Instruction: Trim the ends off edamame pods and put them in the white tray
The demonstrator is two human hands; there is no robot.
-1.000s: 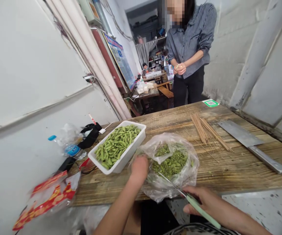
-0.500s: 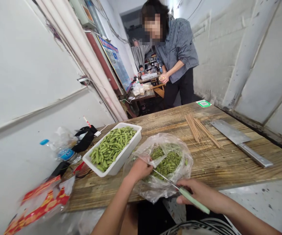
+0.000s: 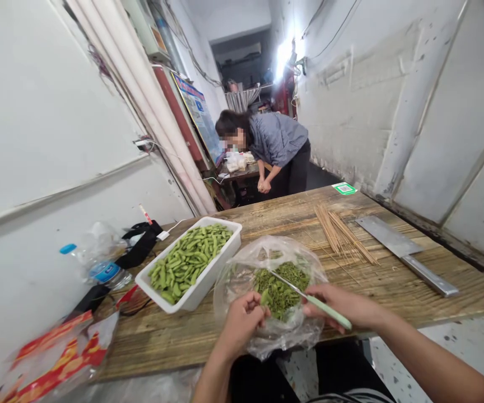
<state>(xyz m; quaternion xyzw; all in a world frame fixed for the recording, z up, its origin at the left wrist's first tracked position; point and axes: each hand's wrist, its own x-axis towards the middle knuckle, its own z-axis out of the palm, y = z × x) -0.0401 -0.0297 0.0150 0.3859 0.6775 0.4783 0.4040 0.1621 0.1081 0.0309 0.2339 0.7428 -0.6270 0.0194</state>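
Note:
My left hand [image 3: 245, 320] is closed in a pinch at the near left of the clear plastic bag [image 3: 236, 282], a green pod [image 3: 265, 298] at its fingertips. On the right, my right hand [image 3: 338, 305] grips a thin-bladed knife by its pale green handle [image 3: 329, 311]. Its narrow metal blade [image 3: 288, 282] points up and left over the bag. Small green trimmings [image 3: 286, 302] fill the open bag. Left of it, a white plastic tub [image 3: 200, 296] is full of green bean pods [image 3: 191, 257].
A cleaver [image 3: 389, 235] and a bundle of thin wooden sticks [image 3: 338, 235] lie on the right of the wooden table [image 3: 267, 218]. A water bottle [image 3: 107, 271] and a red printed bag [image 3: 57, 358] are at the left. Beyond the table a person [image 3: 273, 140] bends forward.
My left hand has drawn back toward me from the bag's left side, and the pod now shows at its fingertips. The person behind the table has bent down.

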